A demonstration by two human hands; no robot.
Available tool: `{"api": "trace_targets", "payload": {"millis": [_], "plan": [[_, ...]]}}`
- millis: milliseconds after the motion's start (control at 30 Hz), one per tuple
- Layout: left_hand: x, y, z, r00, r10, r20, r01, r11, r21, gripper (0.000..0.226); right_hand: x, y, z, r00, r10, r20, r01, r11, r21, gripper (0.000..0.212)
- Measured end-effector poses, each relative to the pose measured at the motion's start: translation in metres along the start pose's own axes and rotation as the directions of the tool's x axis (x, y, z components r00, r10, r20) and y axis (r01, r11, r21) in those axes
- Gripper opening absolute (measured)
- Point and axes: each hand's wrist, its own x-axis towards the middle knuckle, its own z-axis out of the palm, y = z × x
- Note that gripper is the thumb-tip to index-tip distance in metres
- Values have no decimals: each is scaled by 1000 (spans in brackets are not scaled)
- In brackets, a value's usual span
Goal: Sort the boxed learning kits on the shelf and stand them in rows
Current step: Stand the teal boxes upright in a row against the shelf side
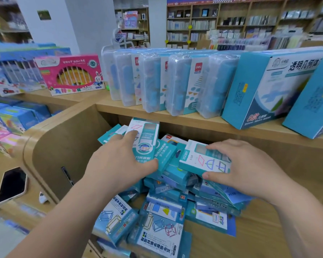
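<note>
A wooden shelf (175, 119) filled most of the view, with an upper board running across it and a deep lower compartment walled by a curved side panel on the left. On the upper board at the right, two large teal boxes (265, 90) leaned over to the left, and just beside them stood a row of clear plastic cases (177, 82), upright and packed side by side. The boxed learning kits (162, 216) lay in the lower compartment as a loose heap, teal and white cartons tipped at all angles and overlapping one another, some face up at the front edge. Further left, on a separate shelf top, a pink box (71, 75) stood tilted back. The left hand (114, 164) reached into the compartment and gripped a slim teal kit (146, 135) raised near upright over the heap, its fingers curled over the front face and the thumb pressed against the near end. The right hand (246, 168) held a second slim kit (205, 160) lying nearly flat on top of the heap, pinched between fingers curled over its far edge and the thumb on its near edge. A dark phone (11, 185) lay face up on a lower ledge at the far left, with a small white figure (43, 197) near it.
</note>
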Motion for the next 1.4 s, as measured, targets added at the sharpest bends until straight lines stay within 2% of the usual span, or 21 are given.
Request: {"api": "trace_targets", "payload": {"millis": [200,500,667,1000,1200,1400], "plan": [[5,5,9,1000,28,1,-28,988,-155,93,-9,2,-9,998,52,-19,-53,998,-40,81],[-4,-9,3,999,45,-3,-44,970,-238,101,-18,3,-20,995,98,8,-98,995,-35,76],[-15,-19,4,997,54,-61,-70,950,-304,102,-18,4,-18,987,150,-50,-153,986,-69,79],[-20,-29,15,989,132,-69,-148,932,-330,99,-38,-13,-19,945,305,-115,-318,940,-123,75],[-24,-30,16,986,144,-85,-165,923,-349,98,-50,-26,-28,928,337,-158,-369,891,-265,79],[-38,-19,7,973,211,-89,-229,895,-383,106,-54,-34,-16,897,279,-341,-409,818,-405,82]]}}
